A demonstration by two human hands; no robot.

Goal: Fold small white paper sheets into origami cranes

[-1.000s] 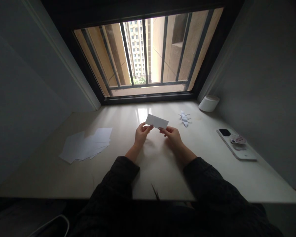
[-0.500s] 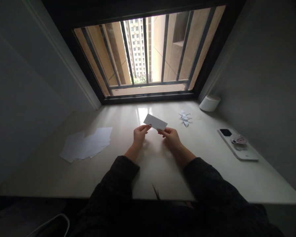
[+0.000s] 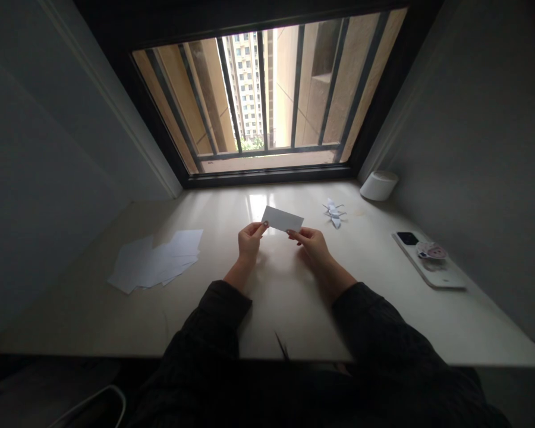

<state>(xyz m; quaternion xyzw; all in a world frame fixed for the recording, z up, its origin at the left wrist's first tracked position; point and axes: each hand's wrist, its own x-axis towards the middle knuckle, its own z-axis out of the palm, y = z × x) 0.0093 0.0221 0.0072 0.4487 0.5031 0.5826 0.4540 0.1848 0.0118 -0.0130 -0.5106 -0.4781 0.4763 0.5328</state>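
A small rectangular piece of paper [image 3: 283,219] is held up over the table, tilted a little down to the right. My left hand [image 3: 250,239] pinches its lower left corner between thumb and fingers. At the lower right corner, my right hand [image 3: 311,242] grips it the same way, thumb on the near face. Some of the fingers behind the paper are hidden. Beyond my right hand lie small folded white paper figures [image 3: 334,213], which look like origami cranes.
White paper sheets [image 3: 156,261] lie overlapping on the left of the table [image 3: 289,321]. On the right are a phone [image 3: 428,261] with a round grip on its back and a white cylindrical object [image 3: 378,186] by the wall. A barred window [image 3: 267,95] stands behind.
Both hands have spread slightly apart along the paper, the left one moving left to its corner. The paper has shifted a touch right and looks a little more level.
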